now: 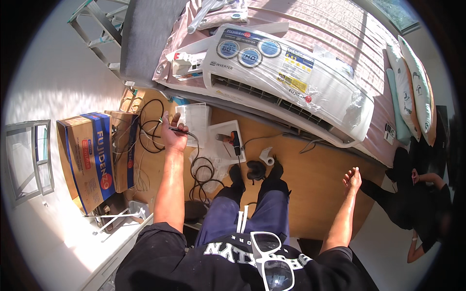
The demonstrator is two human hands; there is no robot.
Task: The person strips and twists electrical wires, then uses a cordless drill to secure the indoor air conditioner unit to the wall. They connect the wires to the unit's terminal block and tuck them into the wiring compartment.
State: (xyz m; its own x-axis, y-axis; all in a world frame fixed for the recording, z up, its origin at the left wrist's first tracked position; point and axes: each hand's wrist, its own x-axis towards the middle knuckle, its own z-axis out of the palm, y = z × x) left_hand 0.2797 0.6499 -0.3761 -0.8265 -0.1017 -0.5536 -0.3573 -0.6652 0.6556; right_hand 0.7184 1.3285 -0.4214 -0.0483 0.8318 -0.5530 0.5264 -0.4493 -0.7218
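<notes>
My left hand [174, 137] is raised over the floor, palm up, its fingers closed around a dark cable. That black cable [194, 169] hangs in loops from near the hand to the floor, and more black loops [151, 120] lie beside it. Out to the right, my right hand [352, 179] is held in the air with its fingers curled, and nothing shows in it. In front of me a white air conditioner indoor unit [291, 82], partly wrapped in clear plastic, lies on the bed [335, 22]. An orange and black power drill [236, 142] is on the floor between my hands.
At left stand cardboard boxes [87, 160] and a stepladder [104, 39]. White foam pieces [191, 116] and a white roll of tape [266, 156] lie near my feet. A remote control [389, 133] and pillows [412, 87] are on the bed. Another person [417, 194] is at right.
</notes>
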